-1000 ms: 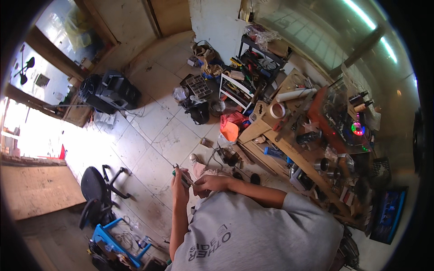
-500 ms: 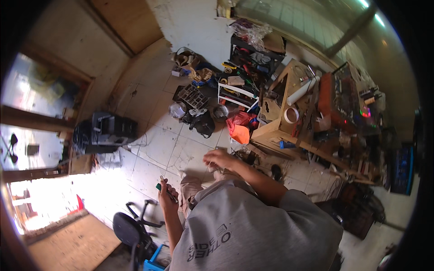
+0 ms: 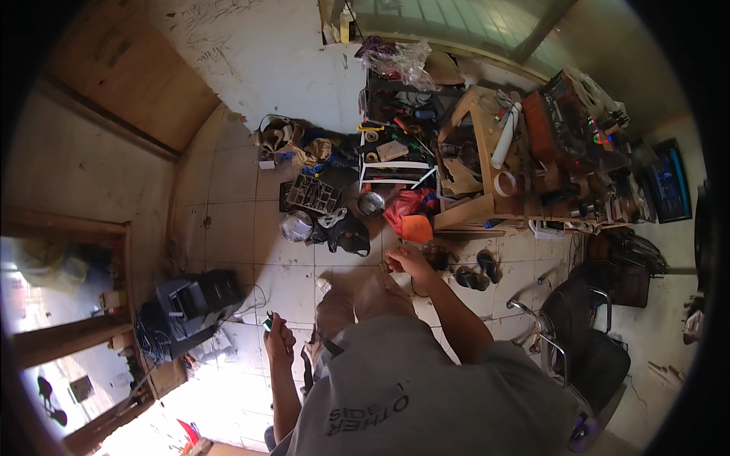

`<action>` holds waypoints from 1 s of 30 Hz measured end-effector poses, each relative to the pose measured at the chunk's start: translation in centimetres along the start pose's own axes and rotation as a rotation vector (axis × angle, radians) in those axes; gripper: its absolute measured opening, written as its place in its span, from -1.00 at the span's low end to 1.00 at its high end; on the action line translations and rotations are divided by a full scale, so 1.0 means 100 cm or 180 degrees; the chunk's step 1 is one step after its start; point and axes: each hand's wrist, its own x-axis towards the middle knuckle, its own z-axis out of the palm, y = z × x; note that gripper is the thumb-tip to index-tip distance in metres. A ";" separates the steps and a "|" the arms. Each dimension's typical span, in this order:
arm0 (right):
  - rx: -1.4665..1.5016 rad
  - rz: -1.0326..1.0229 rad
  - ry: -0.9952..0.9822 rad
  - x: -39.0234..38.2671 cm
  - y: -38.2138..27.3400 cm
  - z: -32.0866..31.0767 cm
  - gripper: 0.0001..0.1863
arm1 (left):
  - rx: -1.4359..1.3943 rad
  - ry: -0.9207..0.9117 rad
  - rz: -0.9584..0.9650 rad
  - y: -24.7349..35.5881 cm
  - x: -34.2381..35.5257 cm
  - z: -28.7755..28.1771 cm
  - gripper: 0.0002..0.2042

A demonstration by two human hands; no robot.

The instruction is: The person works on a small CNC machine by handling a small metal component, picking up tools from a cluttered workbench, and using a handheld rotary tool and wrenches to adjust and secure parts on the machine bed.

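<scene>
My left hand (image 3: 278, 334) is closed around a small green-handled tool (image 3: 268, 322) with a bit of metal showing, low and left of my body. My right hand (image 3: 403, 259) is out in front over my right leg, fingers curled; whether it holds anything is hidden. Just beyond it on the floor lie a red and orange bag (image 3: 414, 224), a black bag (image 3: 348, 239) and a metal bowl (image 3: 371, 204), with dark sandals (image 3: 487, 266) to its right.
Ahead, a tool rack (image 3: 395, 167) stands beside a cluttered wooden workbench (image 3: 479, 106). A black office chair (image 3: 593, 349) is at the right, near a screen (image 3: 669, 182). A black bulky case (image 3: 194, 300) with cables sits at the left by a window frame (image 3: 68, 338).
My hands have parted: the left moved down and left with the tool, the right forward and right. The view has turned, bringing the chair at the right into sight.
</scene>
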 end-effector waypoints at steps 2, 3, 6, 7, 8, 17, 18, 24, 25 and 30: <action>-0.0104 -0.0063 0.0126 -0.006 -0.006 0.004 -0.79 | 0.0359 0.0083 -0.0122 0.020 0.019 -0.003 -0.72; -0.0152 -0.0089 0.0181 -0.007 -0.009 0.003 -0.78 | 0.0542 0.0133 -0.0178 0.028 0.027 -0.005 -0.72; -0.1704 -0.1153 0.0848 0.014 0.009 -0.022 -0.68 | 0.0899 0.0128 -0.0142 0.045 0.047 -0.012 -0.71; -0.1792 -0.1194 0.0933 0.022 0.005 -0.032 -0.66 | 0.1046 0.0122 -0.0106 0.048 0.053 -0.012 -0.71; -0.1872 -0.1229 0.1033 0.031 -0.003 -0.043 -0.64 | 0.1196 0.0104 -0.0075 0.053 0.056 -0.008 -0.71; -0.3494 -0.1634 0.2216 0.188 -0.141 -0.131 -0.28 | 0.3358 0.0746 -0.0377 0.026 0.055 0.010 -0.69; -0.3707 -0.1562 0.2329 0.207 -0.151 -0.141 -0.23 | 0.3676 0.0796 -0.0354 0.015 0.054 -0.003 -0.68; -0.4083 -0.0875 0.2156 0.300 -0.162 -0.181 -0.23 | 0.4420 0.0888 -0.0668 -0.004 0.029 0.018 -0.64; -0.4140 -0.0797 0.2111 0.309 -0.161 -0.185 -0.23 | 0.4351 0.0988 -0.0747 -0.009 0.026 0.023 -0.64; -0.4480 -0.1541 0.2064 0.322 -0.146 -0.208 -0.26 | 0.4149 0.0990 -0.0812 0.009 0.022 0.109 -0.64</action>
